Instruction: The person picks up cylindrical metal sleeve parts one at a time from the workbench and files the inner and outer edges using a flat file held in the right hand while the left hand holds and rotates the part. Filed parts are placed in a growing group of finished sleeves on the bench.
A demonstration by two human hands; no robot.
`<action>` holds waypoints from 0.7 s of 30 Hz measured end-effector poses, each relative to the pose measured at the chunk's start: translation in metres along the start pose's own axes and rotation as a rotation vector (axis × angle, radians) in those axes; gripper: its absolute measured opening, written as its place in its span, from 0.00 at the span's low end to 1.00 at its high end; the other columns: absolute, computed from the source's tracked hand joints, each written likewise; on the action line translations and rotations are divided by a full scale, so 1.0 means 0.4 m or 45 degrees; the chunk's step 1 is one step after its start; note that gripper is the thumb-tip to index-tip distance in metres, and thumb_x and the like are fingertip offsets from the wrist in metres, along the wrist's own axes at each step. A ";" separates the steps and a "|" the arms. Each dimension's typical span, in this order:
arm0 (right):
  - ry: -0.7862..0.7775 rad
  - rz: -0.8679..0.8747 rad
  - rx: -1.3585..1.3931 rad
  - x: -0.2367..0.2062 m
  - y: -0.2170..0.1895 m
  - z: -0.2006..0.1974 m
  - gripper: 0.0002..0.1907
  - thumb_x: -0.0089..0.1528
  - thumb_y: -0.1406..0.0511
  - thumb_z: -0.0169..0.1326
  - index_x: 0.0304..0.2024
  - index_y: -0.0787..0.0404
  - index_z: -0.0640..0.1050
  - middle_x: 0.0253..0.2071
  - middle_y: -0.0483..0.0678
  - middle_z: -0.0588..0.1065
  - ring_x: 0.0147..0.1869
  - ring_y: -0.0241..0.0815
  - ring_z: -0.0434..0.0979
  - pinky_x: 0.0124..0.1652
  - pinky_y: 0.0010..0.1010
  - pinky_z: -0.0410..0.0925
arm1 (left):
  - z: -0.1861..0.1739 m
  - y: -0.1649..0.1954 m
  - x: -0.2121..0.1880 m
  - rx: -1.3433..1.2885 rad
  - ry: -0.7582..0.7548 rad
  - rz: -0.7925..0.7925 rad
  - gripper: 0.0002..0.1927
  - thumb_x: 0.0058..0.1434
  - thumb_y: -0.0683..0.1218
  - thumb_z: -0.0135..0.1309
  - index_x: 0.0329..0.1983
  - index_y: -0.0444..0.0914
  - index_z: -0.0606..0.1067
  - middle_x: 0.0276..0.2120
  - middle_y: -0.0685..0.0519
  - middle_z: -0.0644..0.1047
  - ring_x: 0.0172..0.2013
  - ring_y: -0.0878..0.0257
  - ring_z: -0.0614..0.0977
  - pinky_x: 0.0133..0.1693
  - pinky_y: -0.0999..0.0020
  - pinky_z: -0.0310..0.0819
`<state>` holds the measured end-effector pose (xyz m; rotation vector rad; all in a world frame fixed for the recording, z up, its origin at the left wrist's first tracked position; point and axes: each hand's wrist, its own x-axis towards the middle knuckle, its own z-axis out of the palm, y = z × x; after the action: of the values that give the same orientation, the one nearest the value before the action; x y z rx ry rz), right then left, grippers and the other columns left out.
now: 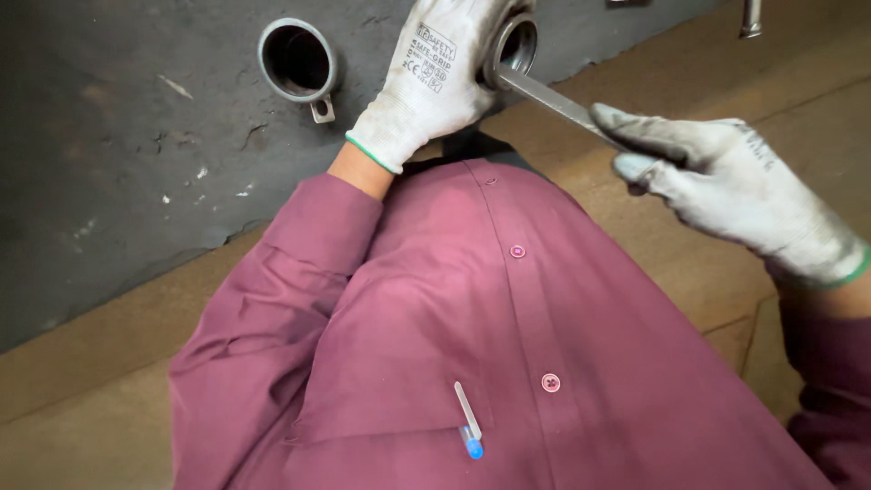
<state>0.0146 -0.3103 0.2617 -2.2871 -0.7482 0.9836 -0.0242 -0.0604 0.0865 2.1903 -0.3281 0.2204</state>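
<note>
Head view, looking down the wearer's chest. The left hand (435,77), in a white knit glove with a green cuff, is closed around a short metal ring fitting (511,45) at the upper edge of the view, fingers wrapped over its far side so that only the open mouth and near rim show. The right hand (726,186), in a grey-soiled glove of the same kind, is curled about the near end of a flat metal file (553,100), index finger laid along the blade; the file's tip rests on the ring's lower rim. Both are held above the dark, scuffed bench top (136,181), near its front edge, where a brown wooden border (635,82) runs diagonally. A second ring fitting (298,62) with a small lug lies on the dark surface, well apart to the left of the left hand. The maroon buttoned shirt (435,318) fills the lower view, hiding the bench's near edge; a blue-capped pen (469,426) is clipped in its pocket. A metal piece (751,18) shows at the top right corner, too cropped to identify.
</note>
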 end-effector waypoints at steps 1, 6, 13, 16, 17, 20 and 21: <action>0.078 -0.050 -0.263 0.000 0.001 0.000 0.26 0.69 0.62 0.56 0.70 0.46 0.73 0.34 0.44 0.73 0.34 0.44 0.74 0.35 0.35 0.68 | -0.002 0.000 -0.001 -0.022 -0.023 -0.018 0.32 0.47 0.46 0.68 0.57 0.39 0.73 0.48 0.45 0.78 0.50 0.46 0.78 0.51 0.52 0.69; 0.294 -0.249 -1.383 0.012 0.013 0.034 0.28 0.64 0.64 0.60 0.68 0.45 0.78 0.29 0.47 0.73 0.25 0.44 0.75 0.27 0.36 0.68 | 0.000 0.001 0.000 0.002 -0.048 -0.010 0.28 0.56 0.46 0.68 0.58 0.41 0.72 0.52 0.48 0.78 0.54 0.48 0.78 0.55 0.54 0.69; 0.140 -0.038 -0.695 -0.002 -0.016 0.011 0.22 0.69 0.62 0.57 0.66 0.46 0.77 0.35 0.46 0.75 0.29 0.45 0.74 0.31 0.33 0.68 | 0.010 0.001 -0.002 0.098 -0.117 -0.066 0.35 0.47 0.44 0.65 0.62 0.42 0.72 0.52 0.47 0.77 0.54 0.49 0.77 0.54 0.54 0.66; 0.331 -0.244 -1.430 0.011 -0.016 0.045 0.28 0.63 0.64 0.59 0.67 0.47 0.79 0.30 0.47 0.75 0.28 0.43 0.75 0.30 0.34 0.68 | 0.012 -0.001 -0.001 0.083 -0.087 -0.036 0.34 0.50 0.46 0.67 0.63 0.42 0.71 0.53 0.48 0.77 0.56 0.50 0.76 0.56 0.54 0.66; 0.390 -0.330 -1.546 0.019 -0.009 0.052 0.31 0.60 0.66 0.60 0.68 0.47 0.80 0.31 0.45 0.76 0.30 0.41 0.76 0.31 0.33 0.69 | 0.011 -0.002 0.001 0.074 -0.052 -0.008 0.34 0.51 0.47 0.69 0.62 0.41 0.71 0.53 0.48 0.77 0.56 0.50 0.76 0.56 0.54 0.66; 0.139 -0.161 -0.214 0.013 0.019 0.033 0.24 0.68 0.64 0.56 0.67 0.51 0.73 0.36 0.46 0.73 0.34 0.43 0.74 0.37 0.34 0.67 | 0.010 -0.001 0.001 0.108 -0.061 0.007 0.38 0.42 0.47 0.67 0.60 0.39 0.71 0.50 0.45 0.77 0.52 0.47 0.76 0.52 0.53 0.66; 0.083 0.017 0.025 0.009 0.026 0.031 0.23 0.67 0.64 0.56 0.66 0.48 0.74 0.36 0.43 0.73 0.33 0.41 0.74 0.36 0.34 0.66 | 0.009 -0.001 0.000 0.093 -0.062 -0.014 0.36 0.43 0.46 0.67 0.59 0.39 0.72 0.50 0.46 0.77 0.52 0.47 0.76 0.52 0.53 0.66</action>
<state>0.0099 -0.3121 0.2460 -2.2983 -0.6940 0.9140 -0.0240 -0.0630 0.0840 2.2721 -0.3400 0.1753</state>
